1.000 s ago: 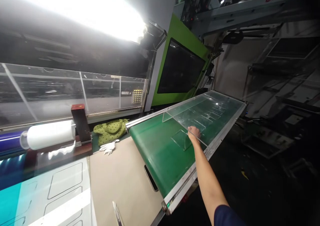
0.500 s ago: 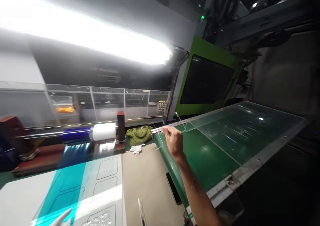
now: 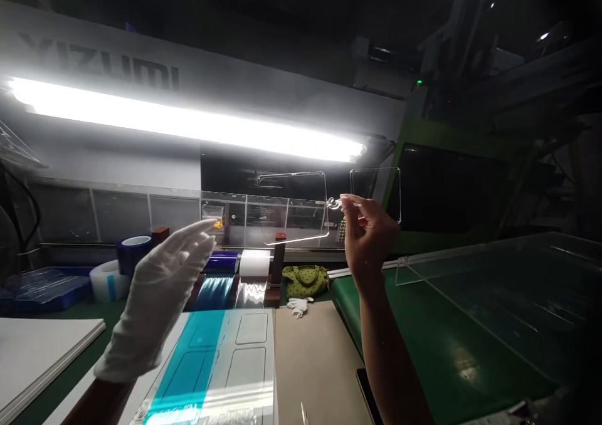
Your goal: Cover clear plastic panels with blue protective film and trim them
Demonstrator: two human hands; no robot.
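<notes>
My right hand (image 3: pixel 369 230), bare, pinches the middle stem of a clear plastic part (image 3: pixel 333 204) and holds it up in front of the lamp. The part has two thin rectangular panels, one on each side of my fingers. My left hand (image 3: pixel 162 287) wears a white glove; it is raised left of the part, fingers stretched out and apart from it. Below lies a white sheet (image 3: pixel 249 356) with printed rounded outlines and a blue film strip (image 3: pixel 188 362) across it.
A film roll (image 3: pixel 254 263), a green dotted pouch (image 3: pixel 305 281) and a white glove (image 3: pixel 299 306) lie behind the brown board (image 3: pixel 315 350). A green conveyor (image 3: pixel 423 325) runs at right. Tape rolls (image 3: pixel 109 281) and stacked white sheets (image 3: pixel 42 356) are at left.
My right hand has risen from the conveyor's edge, now with the clear part lifted in it. My gloved left hand has come up into full view. The camera view has turned left.
</notes>
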